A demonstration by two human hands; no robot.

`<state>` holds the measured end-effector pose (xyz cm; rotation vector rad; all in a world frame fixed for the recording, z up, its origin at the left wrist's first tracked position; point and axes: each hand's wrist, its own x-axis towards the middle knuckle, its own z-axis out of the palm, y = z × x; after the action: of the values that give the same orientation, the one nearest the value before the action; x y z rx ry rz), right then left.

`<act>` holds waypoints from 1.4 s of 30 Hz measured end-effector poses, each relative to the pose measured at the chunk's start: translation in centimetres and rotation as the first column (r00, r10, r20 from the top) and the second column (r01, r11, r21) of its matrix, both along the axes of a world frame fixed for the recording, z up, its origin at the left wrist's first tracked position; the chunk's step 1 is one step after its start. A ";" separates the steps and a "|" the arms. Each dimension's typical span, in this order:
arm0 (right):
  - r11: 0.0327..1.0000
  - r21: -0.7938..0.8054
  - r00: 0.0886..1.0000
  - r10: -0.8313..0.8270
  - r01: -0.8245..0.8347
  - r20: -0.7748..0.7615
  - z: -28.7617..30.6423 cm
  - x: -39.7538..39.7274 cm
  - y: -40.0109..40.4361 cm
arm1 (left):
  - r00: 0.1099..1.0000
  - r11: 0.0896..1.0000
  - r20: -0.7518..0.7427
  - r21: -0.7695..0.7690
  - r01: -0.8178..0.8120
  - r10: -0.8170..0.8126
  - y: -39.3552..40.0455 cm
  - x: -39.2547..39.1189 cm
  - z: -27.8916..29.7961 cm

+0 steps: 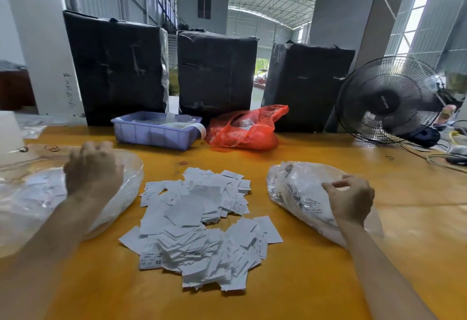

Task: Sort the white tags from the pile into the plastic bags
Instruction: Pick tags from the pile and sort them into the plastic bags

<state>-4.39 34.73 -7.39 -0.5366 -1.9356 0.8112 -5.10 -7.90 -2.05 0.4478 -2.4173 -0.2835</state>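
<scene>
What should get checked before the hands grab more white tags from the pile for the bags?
1. Pile of white tags within reach between the hands: ok.
2. Left bag ready to take tags: cannot tell; the left hand covers its top.
3. Right bag open: cannot tell; the right hand pinches its plastic.
4. Left hand free to pick: cannot tell; its fingers are hidden.
5. Right hand free to pick: not ok; its grip is on the bag.
6. Tags staying on the table: ok; none over the edge in view.
</scene>
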 end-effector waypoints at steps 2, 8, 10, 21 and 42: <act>1.000 -0.023 0.999 -0.005 0.004 -0.052 0.3 0.0 -0.2 | 0.950 0.950 -0.015 0.016 0.313 -0.313 3.3 0.8 -0.5; 0.993 -0.061 0.988 0.088 -0.097 -0.128 0.8 0.4 -1.3 | 0.597 0.677 0.390 0.098 0.730 -0.701 8.8 1.0 -4.1; 0.985 -0.084 0.972 0.129 -0.148 -0.195 1.5 0.6 -2.1 | 0.605 0.683 0.404 0.071 0.727 -0.686 9.3 0.9 -4.7; 0.154 -0.631 0.416 0.862 -0.760 -0.291 2.8 4.2 -15.7 | 0.459 0.051 -0.230 0.852 0.522 -0.858 12.6 3.7 -2.6; 0.084 -0.710 0.443 0.831 -0.699 -0.338 1.1 3.8 -16.9 | 0.753 -0.326 -0.399 0.910 0.256 -0.523 12.3 2.6 -3.4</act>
<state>-0.60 17.85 -6.32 0.0785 -1.8212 2.5195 -2.47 4.45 -5.44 0.1198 -1.7522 -2.7456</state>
